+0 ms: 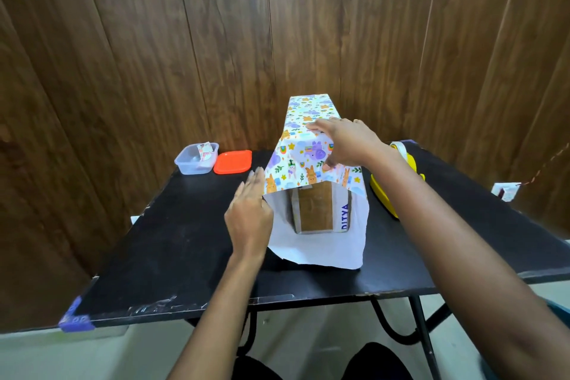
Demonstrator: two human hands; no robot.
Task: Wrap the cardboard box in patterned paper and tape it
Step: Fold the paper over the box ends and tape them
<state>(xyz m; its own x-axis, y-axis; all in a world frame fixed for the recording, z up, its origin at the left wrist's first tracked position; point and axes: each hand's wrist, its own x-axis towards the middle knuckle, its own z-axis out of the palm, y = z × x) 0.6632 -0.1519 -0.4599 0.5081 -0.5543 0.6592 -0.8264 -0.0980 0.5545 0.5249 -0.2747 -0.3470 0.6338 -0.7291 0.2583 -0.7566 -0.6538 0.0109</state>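
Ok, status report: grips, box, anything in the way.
Both open: left grip flat against paper, right grip pressing on top. Near end of box uncovered. Nothing in the way; dispenser off right.

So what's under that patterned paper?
A cardboard box: its brown near end shows through the open end of the patterned paper, with blue letters on one side. The rest of the box is covered, and the right hand rests on top.
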